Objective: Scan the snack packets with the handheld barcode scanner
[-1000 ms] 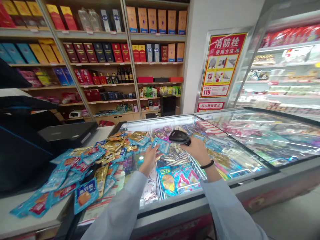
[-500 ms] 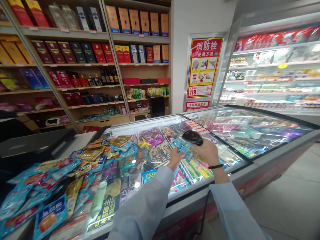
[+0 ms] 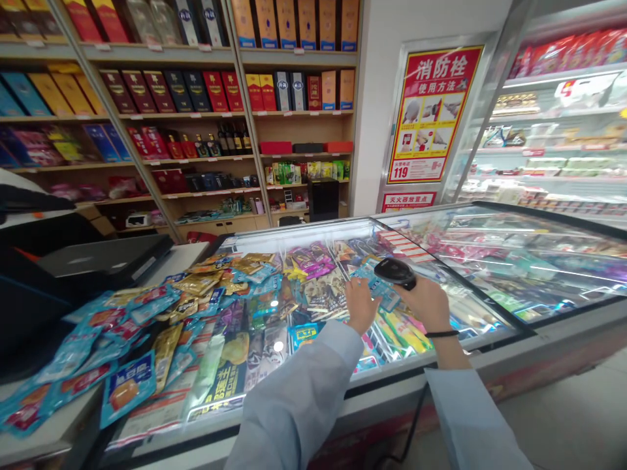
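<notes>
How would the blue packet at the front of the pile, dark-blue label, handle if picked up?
The blue packet would probably flex: it looks like a thin pouch with flat edges. Likely light, being flat and shallow. Pushed, it should slide rather than roll, since it lies on its broad face.

Your right hand [image 3: 427,303] grips a black handheld scanner [image 3: 394,271] above the glass-topped freezer [image 3: 509,356]. Your left hand [image 3: 361,305] is at the blue packets [image 3: 386,295] just beside it; whether its fingers pinch one is unclear. To your left spreads a heap of blue and gold packets [image 3: 157,305]; beyond stand shelves [image 3: 313,59] of boxes.
</notes>
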The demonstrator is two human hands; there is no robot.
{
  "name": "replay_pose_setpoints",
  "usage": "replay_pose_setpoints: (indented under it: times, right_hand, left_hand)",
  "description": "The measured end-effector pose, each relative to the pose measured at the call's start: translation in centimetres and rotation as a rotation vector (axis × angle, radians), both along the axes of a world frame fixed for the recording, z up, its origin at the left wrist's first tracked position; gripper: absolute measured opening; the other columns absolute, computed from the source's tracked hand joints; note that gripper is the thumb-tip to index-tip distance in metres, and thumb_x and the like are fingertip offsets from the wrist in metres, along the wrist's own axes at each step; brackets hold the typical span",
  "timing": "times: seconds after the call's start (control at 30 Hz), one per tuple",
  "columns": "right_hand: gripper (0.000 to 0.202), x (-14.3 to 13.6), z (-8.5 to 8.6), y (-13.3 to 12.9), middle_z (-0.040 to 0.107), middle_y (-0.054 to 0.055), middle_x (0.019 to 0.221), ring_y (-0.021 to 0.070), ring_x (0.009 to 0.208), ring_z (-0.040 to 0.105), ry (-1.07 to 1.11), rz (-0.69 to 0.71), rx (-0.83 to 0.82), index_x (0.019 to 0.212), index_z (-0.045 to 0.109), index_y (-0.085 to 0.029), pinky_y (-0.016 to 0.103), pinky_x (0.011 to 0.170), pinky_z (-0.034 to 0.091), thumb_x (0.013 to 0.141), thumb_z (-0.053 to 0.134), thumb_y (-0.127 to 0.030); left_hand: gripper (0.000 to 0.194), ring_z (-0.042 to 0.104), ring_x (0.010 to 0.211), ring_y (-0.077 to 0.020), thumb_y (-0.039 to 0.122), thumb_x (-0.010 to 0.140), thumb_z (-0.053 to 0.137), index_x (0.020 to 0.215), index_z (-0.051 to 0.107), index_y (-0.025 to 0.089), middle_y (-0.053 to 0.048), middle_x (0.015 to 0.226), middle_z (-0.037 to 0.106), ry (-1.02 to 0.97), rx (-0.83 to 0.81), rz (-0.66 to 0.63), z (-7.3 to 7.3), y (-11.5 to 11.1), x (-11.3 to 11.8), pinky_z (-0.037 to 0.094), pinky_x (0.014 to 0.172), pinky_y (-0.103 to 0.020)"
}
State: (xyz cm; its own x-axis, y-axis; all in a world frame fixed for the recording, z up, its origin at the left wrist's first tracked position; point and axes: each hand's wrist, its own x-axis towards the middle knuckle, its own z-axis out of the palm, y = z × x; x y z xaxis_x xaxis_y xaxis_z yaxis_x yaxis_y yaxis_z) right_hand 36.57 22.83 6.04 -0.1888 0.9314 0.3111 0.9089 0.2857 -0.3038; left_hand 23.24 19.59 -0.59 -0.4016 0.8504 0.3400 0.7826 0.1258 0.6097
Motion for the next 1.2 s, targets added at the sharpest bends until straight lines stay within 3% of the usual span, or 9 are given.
replay_pose_setpoints:
  times: [0.17,0.3,0.47,0.63,0.93,1.2]
  right_hand:
    - [0.044,-0.5,0.4,-0.4,0.071,0.017,0.082,0.0317,0.08,0.066,-0.029,0.007,-0.017,0.094,0.07,-0.015,0.032,0.06,0.038,0.08,0.049,-0.05]
    - [0.044,-1.7,1.4,-0.9,0.07,0.017,0.078,0.0325,0.077,0.066,-0.031,0.055,0.043,0.091,0.071,-0.013,0.033,0.059,0.038,0.078,0.051,-0.051]
    - [0.046,-4.6,2.6,-2.8,0.07,0.017,0.075,0.0321,0.074,0.066,0.004,0.128,0.087,0.09,0.071,-0.013,0.032,0.057,0.039,0.076,0.054,-0.054]
    - [0.039,-8.9,3.2,-5.7,0.07,0.014,0.075,0.0292,0.074,0.067,0.055,0.263,0.116,0.085,0.07,-0.016,0.029,0.056,0.038,0.076,0.056,-0.051]
    - [0.036,-17.6,2.8,-10.6,0.072,0.014,0.08,0.0295,0.079,0.068,0.084,0.465,0.047,0.088,0.069,-0.016,0.029,0.059,0.039,0.076,0.058,-0.048]
    - [0.03,-22.2,1.1,-14.2,0.073,0.01,0.082,0.0267,0.081,0.068,0.07,0.632,0.011,0.09,0.069,-0.02,0.028,0.061,0.038,0.076,0.06,-0.044]
  left_hand:
    - [0.046,0.045,0.115,-0.0287,0.039,0.078,0.065,0.118,0.055,0.018,-0.012,0.119,0.053,0.008,-0.001,0.01,1.1,-0.4,-0.3,0.038,0.099,-0.043]
    - [0.042,0.047,0.113,-0.0281,0.038,0.078,0.065,0.115,0.056,0.019,-0.012,0.117,0.054,-0.006,0.069,0.023,2.4,-1.3,-2.2,0.039,0.098,-0.043]
    - [0.035,0.051,0.109,-0.0258,0.028,0.076,0.068,0.109,0.058,0.019,-0.011,0.112,0.057,-0.018,0.199,0.046,4.7,-3.7,-6.9,0.041,0.095,-0.041]
    - [0.026,0.056,0.101,-0.0214,0.018,0.075,0.067,0.101,0.061,0.018,-0.008,0.104,0.06,-0.044,0.361,0.09,6.3,-7.6,-13.6,0.044,0.092,-0.036]
    - [0.021,0.061,0.082,-0.0173,0.02,0.073,0.068,0.093,0.063,0.017,-0.006,0.097,0.064,-0.103,0.378,0.334,5.1,-16.6,-25.1,0.049,0.079,-0.033]
    - [0.02,0.063,0.082,-0.0176,0.022,0.072,0.068,0.091,0.063,0.016,-0.007,0.098,0.066,-0.143,0.335,0.466,3.0,-23.2,-31.7,0.05,0.077,-0.032]
